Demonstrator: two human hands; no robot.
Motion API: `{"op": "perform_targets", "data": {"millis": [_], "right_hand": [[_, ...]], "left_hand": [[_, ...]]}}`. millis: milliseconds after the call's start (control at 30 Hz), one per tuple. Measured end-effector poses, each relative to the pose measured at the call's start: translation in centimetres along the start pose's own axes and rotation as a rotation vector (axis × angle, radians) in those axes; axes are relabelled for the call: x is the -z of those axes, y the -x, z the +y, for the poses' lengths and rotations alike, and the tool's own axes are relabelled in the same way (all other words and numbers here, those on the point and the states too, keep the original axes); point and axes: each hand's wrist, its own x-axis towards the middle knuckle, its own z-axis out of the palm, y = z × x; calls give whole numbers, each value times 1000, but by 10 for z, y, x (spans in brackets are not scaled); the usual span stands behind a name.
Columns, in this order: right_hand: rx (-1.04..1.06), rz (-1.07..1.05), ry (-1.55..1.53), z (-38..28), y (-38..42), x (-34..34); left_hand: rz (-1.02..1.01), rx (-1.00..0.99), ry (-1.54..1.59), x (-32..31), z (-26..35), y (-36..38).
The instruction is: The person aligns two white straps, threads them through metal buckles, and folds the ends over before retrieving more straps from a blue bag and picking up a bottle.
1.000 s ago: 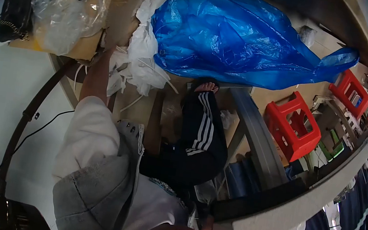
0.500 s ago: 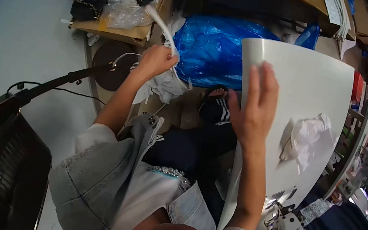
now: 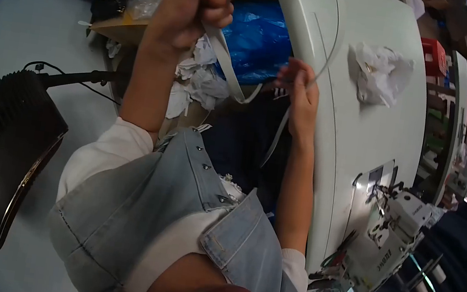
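Note:
A long, narrow white strip (image 3: 225, 64), perhaps tape or elastic, hangs in a loop between my two hands. My left hand (image 3: 196, 6), raised high at the top of the view, has its fingers curled around it. My right hand (image 3: 302, 93) is beside the table's left edge, with the strip passing through its fingers. From there one length arcs up over the white table (image 3: 360, 134), while another dangles below the hand. Crumpled white scraps (image 3: 197, 84) lie under the loop.
A sewing machine (image 3: 388, 236) stands at the table's near right, and a crumpled white bundle (image 3: 380, 77) lies on the tabletop. A blue plastic bag (image 3: 254, 41) and a cardboard box (image 3: 120, 27) are ahead. A black slatted appliance (image 3: 11, 156) stands left.
My left hand has risen, drawing up the white strip. My right hand has come off the tabletop to its left edge and now has the strip in its fingers. The view has shifted.

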Motion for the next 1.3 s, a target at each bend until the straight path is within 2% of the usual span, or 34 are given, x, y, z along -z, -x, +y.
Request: {"op": "perform_targets", "data": {"millis": [67,100,167,200,267,300,333,367,400,433,467,533,567,633,667,700,733,800,867,933,1000,1067,1100,1133,1167,1200,1233,1300], "right_hand": [[282,-85,258,4,-6,-16],[285,-187,216,7,-6,-26],[-216,-478,-176,-14,9,-39],[-218,-564,-264,-20,15,-43],[-320,-380,-618,-23,22,-37],[-258,-420,-866,-25,18,-25],[-101,-334,-851,-30,18,-20],[55,-246,-825,-38,15,-15],[76,-148,-721,-46,13,-10],[101,-57,-612,-55,11,-8],[120,52,-436,-64,5,-12],[67,56,-368,-76,-8,-14],[26,62,-297,-82,-18,-17],[56,-34,-250,-90,-49,-34],[81,-100,-198,-94,-70,-44],[90,-326,-256,-98,-100,-44],[98,-347,-265,-100,-119,-48],[203,-430,-36,-105,-155,-56],[321,-498,201,-110,-189,-63],[432,-469,568,-101,-212,-56],[452,-270,987,-75,-208,-32],[550,-141,1178,-40,-212,-5],[546,-137,1173,-33,-211,-2],[634,-119,1289,-27,-209,0],[722,-101,1407,-23,-208,0],[710,-101,1404,-22,-208,-2],[647,-125,1397,-27,-208,-5],[570,-142,1397,-32,-209,-7]], "left_hand": [[-21,-2,-8,3,-13,-11],[-15,-16,-31,10,-20,-24],[29,-40,-73,38,-39,-53],[61,-49,-96,33,-51,-49],[123,-77,-155,20,-79,-54],[149,-90,-185,11,-93,-58],[173,-103,-214,1,-107,-59],[194,-120,-241,-39,-120,-43],[213,-144,-268,-33,-122,-41],[22,106,-250,-53,-137,-18],[-37,-12,-432,-67,-162,-3],[-83,300,-181,-85,-173,22],[-67,288,-192,-83,-169,25],[128,189,80,-73,-156,31],[252,103,20,-69,-134,25],[330,4,-126,-58,-113,19],[405,-89,-271,-41,-91,13],[579,-179,-582,9,-42,9],[742,-267,-701,69,5,12],[894,-211,-942,146,43,34],[1118,-185,-1820,230,53,68],[1361,250,-1836,287,34,100],[1382,405,-1837,310,16,115],[1398,565,-1832,333,-4,134],[1413,592,-1803,363,-28,164],[1426,623,-1772,383,-42,184],[1413,634,-1771,385,-46,185],[1557,624,-1801,382,-55,179]]}}
